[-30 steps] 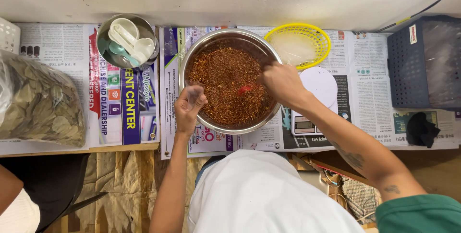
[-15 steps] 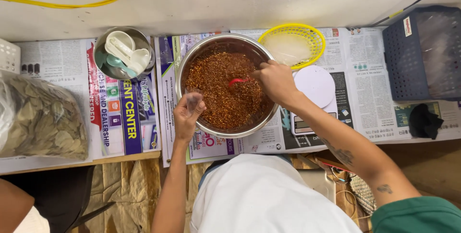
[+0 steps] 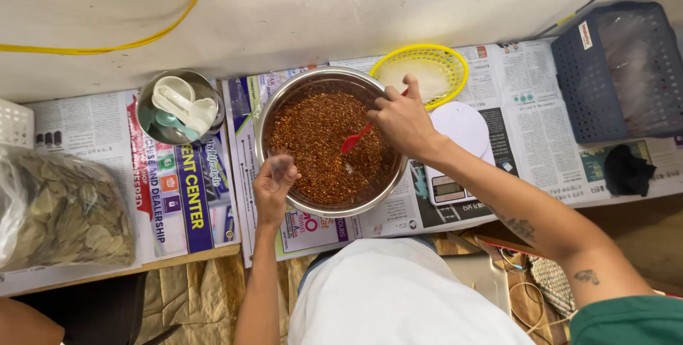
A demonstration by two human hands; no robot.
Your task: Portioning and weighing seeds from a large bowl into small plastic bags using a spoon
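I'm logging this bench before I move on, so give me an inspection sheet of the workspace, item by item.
Surface: bench covered with newspaper sheets, against a pale wall.
Job's things: steel bowl full of red-brown flakes; red spoon in the flakes; small clear bag.
Clutter: small steel bowl of plastic measuring spoons, bag of dried leaves, yellow basket, white scale, blue crate, black cloth.
Hands: right hand holds the spoon; left hand holds the bag at the bowl's rim.
Cables: yellow cable along the wall; dark cable at top right.
Surroundings: brown paper lining below the bench edge.
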